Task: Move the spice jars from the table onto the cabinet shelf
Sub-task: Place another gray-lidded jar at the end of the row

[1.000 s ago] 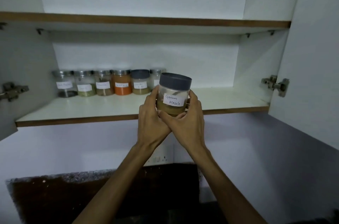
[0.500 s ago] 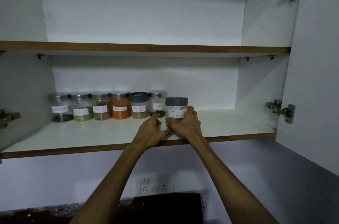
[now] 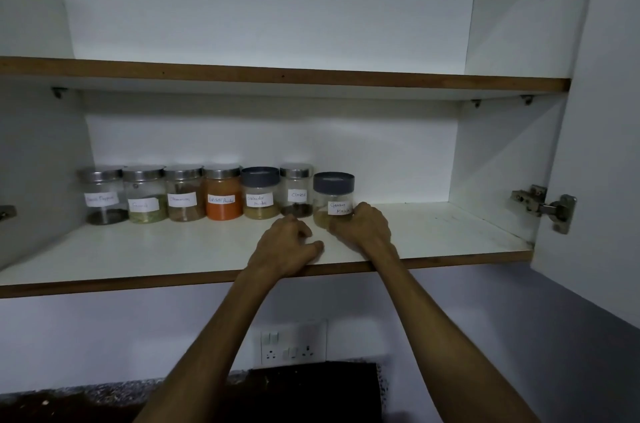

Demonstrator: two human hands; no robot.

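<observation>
- On the lower cabinet shelf (image 3: 173, 259), our Garam Masala jar (image 3: 333, 198) stands upright, rightmost in the jar row (image 3: 194, 194).
- Our right hand (image 3: 363, 226) grips its base.
- Our left hand (image 3: 285, 246) rests loosely curled on the shelf, holding nothing.

wall (image 3: 138, 329): pale | socket plate (image 3: 293, 343): white | door hinge (image 3: 543, 207): metal | light: dim

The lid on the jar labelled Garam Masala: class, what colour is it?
Dark grey lid, seen best in the head view.
</observation>
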